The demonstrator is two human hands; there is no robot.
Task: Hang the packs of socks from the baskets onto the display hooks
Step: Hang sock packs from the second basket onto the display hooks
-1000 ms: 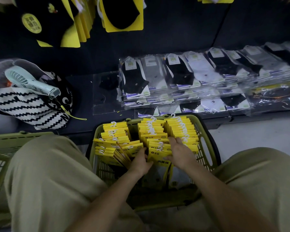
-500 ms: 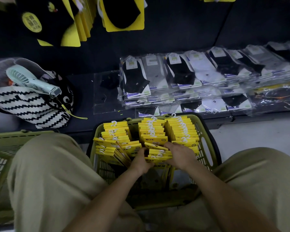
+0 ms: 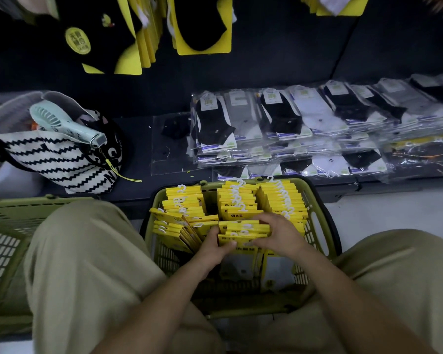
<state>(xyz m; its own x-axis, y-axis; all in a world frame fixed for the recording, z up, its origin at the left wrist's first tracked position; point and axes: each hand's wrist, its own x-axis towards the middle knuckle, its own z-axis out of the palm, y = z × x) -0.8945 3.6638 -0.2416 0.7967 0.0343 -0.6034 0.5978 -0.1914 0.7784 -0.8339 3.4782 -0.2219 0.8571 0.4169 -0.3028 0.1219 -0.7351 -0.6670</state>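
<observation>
A green basket [image 3: 325, 226] between my knees holds three rows of yellow sock packs [image 3: 279, 198] with white plastic hooks. My left hand [image 3: 216, 247] and my right hand [image 3: 279, 235] grip a small bundle of these packs [image 3: 243, 229] from both sides, lifted a little above the middle row. My left thumb lies across the bundle's front edge. Yellow packs with black socks [image 3: 202, 24] hang on the dark display wall above.
A second green basket [image 3: 8, 226] stands at the left, behind my left knee. A zigzag-striped bag [image 3: 49, 159] with a pale hand fan [image 3: 64, 123] sits on the dark ledge. Clear-wrapped sock packs [image 3: 304, 118] are stacked along the ledge to the right.
Both hands have closed around a bundle from the middle row and raised it slightly, squaring the packs together. The camera has barely moved.
</observation>
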